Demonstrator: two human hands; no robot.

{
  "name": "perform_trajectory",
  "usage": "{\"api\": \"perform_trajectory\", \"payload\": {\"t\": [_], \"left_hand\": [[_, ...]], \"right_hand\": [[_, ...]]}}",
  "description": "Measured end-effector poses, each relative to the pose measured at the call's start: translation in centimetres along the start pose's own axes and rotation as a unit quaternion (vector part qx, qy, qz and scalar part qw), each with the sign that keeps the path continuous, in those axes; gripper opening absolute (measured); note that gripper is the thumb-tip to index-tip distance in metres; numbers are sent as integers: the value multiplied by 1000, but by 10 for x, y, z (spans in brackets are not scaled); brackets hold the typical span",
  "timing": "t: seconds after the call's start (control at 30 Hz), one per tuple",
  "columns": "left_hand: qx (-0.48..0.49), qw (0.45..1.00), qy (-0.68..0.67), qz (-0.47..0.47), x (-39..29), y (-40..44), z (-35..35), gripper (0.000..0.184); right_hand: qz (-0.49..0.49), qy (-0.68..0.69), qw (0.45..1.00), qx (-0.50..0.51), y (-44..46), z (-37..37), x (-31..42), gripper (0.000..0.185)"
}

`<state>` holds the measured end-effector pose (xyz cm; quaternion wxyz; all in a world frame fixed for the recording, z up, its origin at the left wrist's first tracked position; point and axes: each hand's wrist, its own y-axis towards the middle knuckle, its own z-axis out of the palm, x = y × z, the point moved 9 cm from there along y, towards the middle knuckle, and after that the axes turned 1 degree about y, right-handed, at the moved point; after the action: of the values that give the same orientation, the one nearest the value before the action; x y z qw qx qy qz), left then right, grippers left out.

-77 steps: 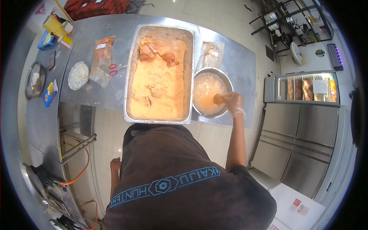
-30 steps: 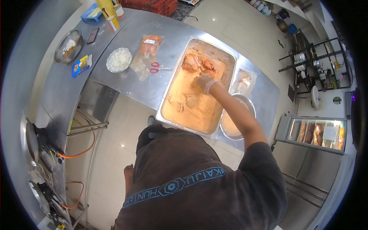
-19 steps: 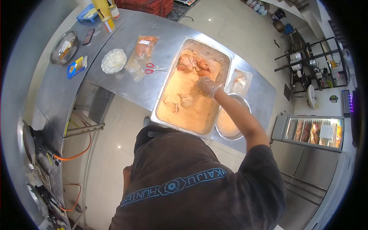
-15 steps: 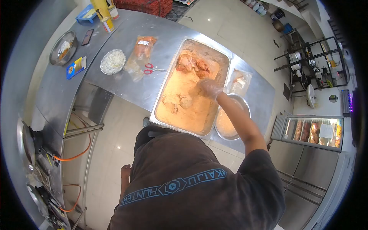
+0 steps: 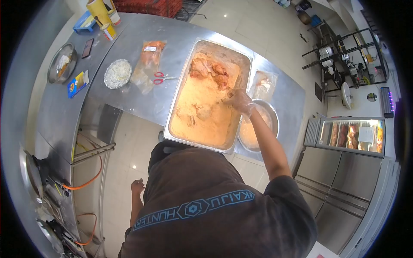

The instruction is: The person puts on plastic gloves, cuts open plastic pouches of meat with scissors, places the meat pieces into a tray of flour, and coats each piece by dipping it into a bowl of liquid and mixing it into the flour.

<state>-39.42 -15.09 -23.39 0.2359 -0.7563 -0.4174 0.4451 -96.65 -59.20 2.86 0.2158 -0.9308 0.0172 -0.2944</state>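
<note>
A large steel tray (image 5: 172, 136) holds orange-tinted flour (image 5: 202, 129). Raw marinated meat pieces (image 5: 211, 71) lie at its far end, and a few coated pieces (image 5: 202, 112) sit half buried nearer me. My right hand (image 5: 240, 102), in a clear plastic glove, is over the tray's right side, its fingers curled together just above the flour. What they hold, if anything, is hidden. Down beside my body on the left hangs my left hand (image 5: 137, 185), bare, with loosely bent fingers and nothing visible in it.
Right of the tray are a steel bowl (image 5: 275, 124) and a plastic bag (image 5: 263, 85). Red-handled scissors (image 5: 159, 78), a bag of marinated meat (image 5: 150, 56) and a bowl of white contents (image 5: 118, 74) lie left. A display fridge (image 5: 350, 135) stands at right.
My right hand has drawn slightly toward the tray's right edge, its fingers now curled above the flour. My left hand shows more clearly beside my body. The view has shifted slightly.
</note>
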Motion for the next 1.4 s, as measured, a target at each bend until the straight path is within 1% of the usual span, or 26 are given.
{"api": "perform_trajectory", "payload": {"t": [0.1,0.13,0.2,0.3,0.4,0.5,0.6,0.63,0.67,0.7,0.73,0.8,0.87,0.9,1.0,1.03,1.07,1.13,1.23,1.3,1.33,1.4], "left_hand": [[4,1000,-4,-22,1,5,-2,34],[6,1000,-4,-18,-2,8,-2,34],[14,1000,1,-14,0,6,-4,33],[27,999,19,-4,-1,8,-6,33],[25,999,-14,-20,26,20,-2,35],[15,992,110,55,35,30,-1,39],[7,991,71,110,106,82,11,41],[10,993,73,93,104,81,12,41],[13,994,75,75,101,80,14,41],[16,995,76,57,94,75,15,40],[20,990,121,65,77,67,13,39],[26,974,209,80,31,49,9,37],[37,990,121,58,-12,28,6,34],[43,995,78,47,-20,25,4,33],[36,997,67,1,-28,35,2,32],[39,996,74,9,-34,36,2,32],[41,996,81,17,-39,37,2,33],[44,994,93,32,-55,32,2,34],[53,992,105,50,-74,20,6,35],[62,992,102,51,-67,24,9,35],[63,987,132,63,-56,33,9,35],[64,976,189,88,-29,54,7,35]], "right_hand": [[26,45,999,6,-17,-5,1,33],[22,104,994,-16,-18,-7,-2,30],[18,222,973,-57,-27,-6,-14,25],[21,321,943,-81,-52,-23,-26,22],[9,400,904,-152,-95,-58,-33,8],[72,408,880,-233,-138,-73,-80,12],[101,335,895,-277,-151,-54,-163,15],[147,236,912,-302,-161,-58,-150,15],[191,134,917,-323,-170,-58,-133,16],[233,31,911,-339,-179,-62,-121,17],[212,-2,911,-354,-179,-53,-131,17],[168,-67,906,-382,-167,-13,-173,18],[103,-92,927,-349,-156,24,-191,16],[70,-104,935,-331,-155,35,-188,15],[17,-100,964,-244,-158,67,-189,16],[-8,-71,956,-285,-169,53,-171,18],[55,0,959,-278,-174,40,-173,18],[178,141,940,-253,-180,28,-184,18],[188,253,927,-205,-168,33,-247,20],[216,236,936,-147,-155,22,-241,22],[230,227,939,-117,-149,17,-240,23],[205,58,972,-96,-116,24,-263,24]]}}
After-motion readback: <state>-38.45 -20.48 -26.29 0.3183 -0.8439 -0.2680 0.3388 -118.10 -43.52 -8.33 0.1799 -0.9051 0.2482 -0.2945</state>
